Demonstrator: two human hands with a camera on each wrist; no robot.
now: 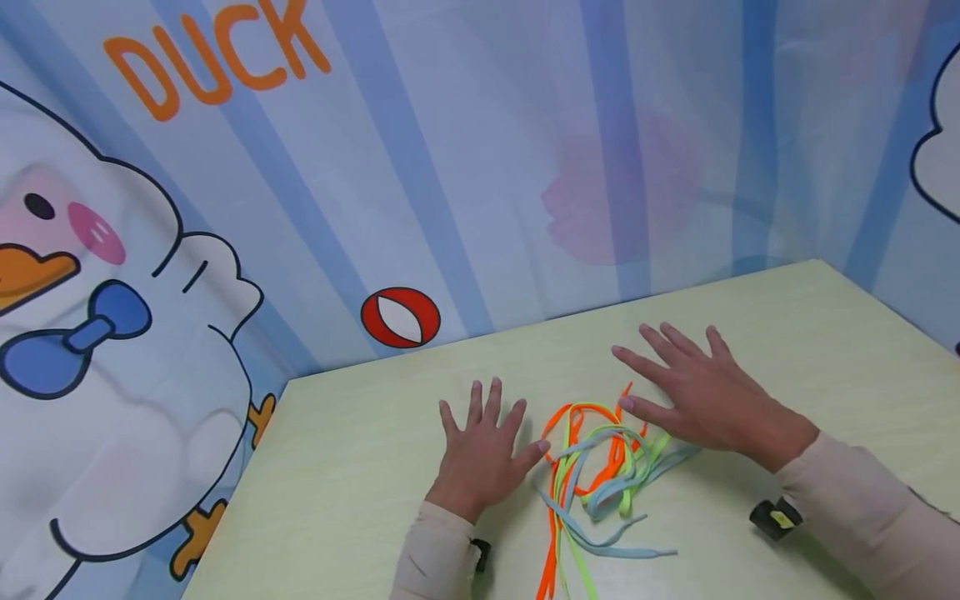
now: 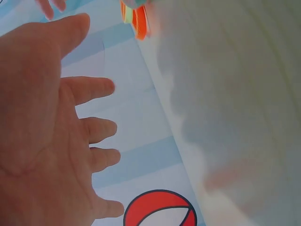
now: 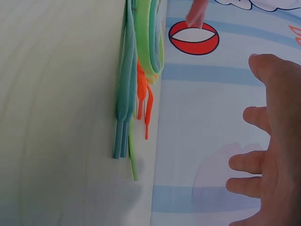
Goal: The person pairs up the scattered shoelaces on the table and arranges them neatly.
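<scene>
A loose tangle of flat shoelaces lies on the table between the two hands: an orange shoelace [image 1: 553, 533], a yellow-green shoelace [image 1: 577, 560] and a light blue shoelace [image 1: 618, 550]. To the left of the tangle, the left hand [image 1: 483, 461] is spread palm down, its thumb toward the laces. On the other side the right hand [image 1: 705, 396] spreads its fingers too, thumb near the orange ends. Both palms are bare in the wrist views. In the right wrist view, blue-green lace tips [image 3: 120, 141] and orange tips [image 3: 146, 117] hang together beside the hand.
The pale table [image 1: 352, 492] meets a printed cloth backdrop [image 1: 480, 183] along its far edge. On the cloth are a duck figure, the word DUCK and a red ball [image 1: 401, 317]. A small black device [image 1: 776, 518] sits at the right wrist.
</scene>
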